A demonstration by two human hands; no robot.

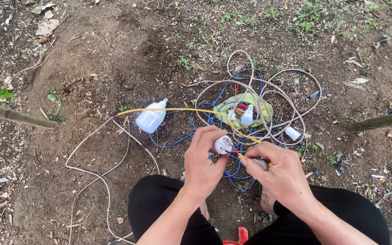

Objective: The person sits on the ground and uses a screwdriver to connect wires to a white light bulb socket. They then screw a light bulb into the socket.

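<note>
Right now left hand (203, 164) pinches a small white lamp socket (222, 145) just in front of the knees, right hand (281, 176) pressed around a yellow-tipped tool (241, 156) touching it, wiring apparently unfinished, white bulb (151, 119) and cable tangle (255, 104) lying beyond the socket.

The left hand (203, 165) holds a lamp socket (222, 145) just left of the right hand (280, 174). Beyond both hands, a tangle of wires (255, 109) lies on the ground (105, 59), with a bag (246, 109) resting in it. A bulb (151, 118) lies left of the tangle; a small cap (292, 133) lies at its right.
</note>
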